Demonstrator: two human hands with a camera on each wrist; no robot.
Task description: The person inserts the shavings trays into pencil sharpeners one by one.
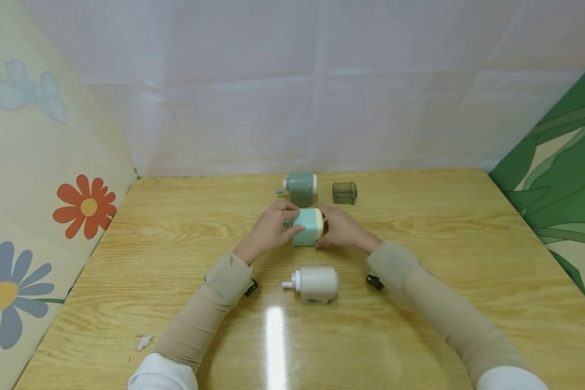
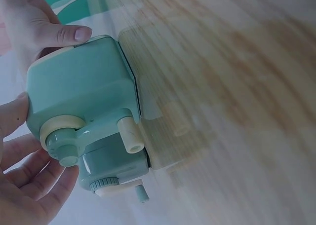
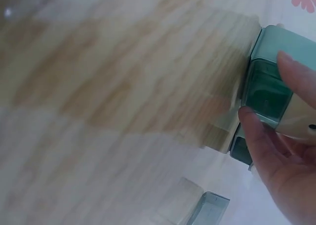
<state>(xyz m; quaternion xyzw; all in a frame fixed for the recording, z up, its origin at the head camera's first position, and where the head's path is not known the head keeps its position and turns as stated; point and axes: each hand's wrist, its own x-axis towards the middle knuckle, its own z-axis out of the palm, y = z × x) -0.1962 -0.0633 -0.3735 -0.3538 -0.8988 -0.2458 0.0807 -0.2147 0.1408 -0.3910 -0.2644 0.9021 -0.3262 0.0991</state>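
Observation:
A mint-green crank pencil sharpener (image 1: 308, 227) rests on the table between both hands. My left hand (image 1: 273, 226) grips its crank end, with the thumb on one side and the other fingers on the opposite side. The crank handle (image 2: 130, 135) shows in the left wrist view. At the cream-coloured front end, my right hand (image 1: 343, 227) holds the sharpener. In the right wrist view, its thumb and a fingertip lie on either side of the translucent green shavings drawer (image 3: 266, 92), which sits in the body. Some right fingers are hidden behind the hand.
Behind the hands lies a darker green sharpener (image 1: 302, 185), with a loose transparent drawer (image 1: 345, 193) to its right. A cream sharpener (image 1: 319, 283) lies nearer. A white scrap (image 1: 144, 342) is at the near left. A white sheet (image 1: 292, 97) hangs along the table's back edge.

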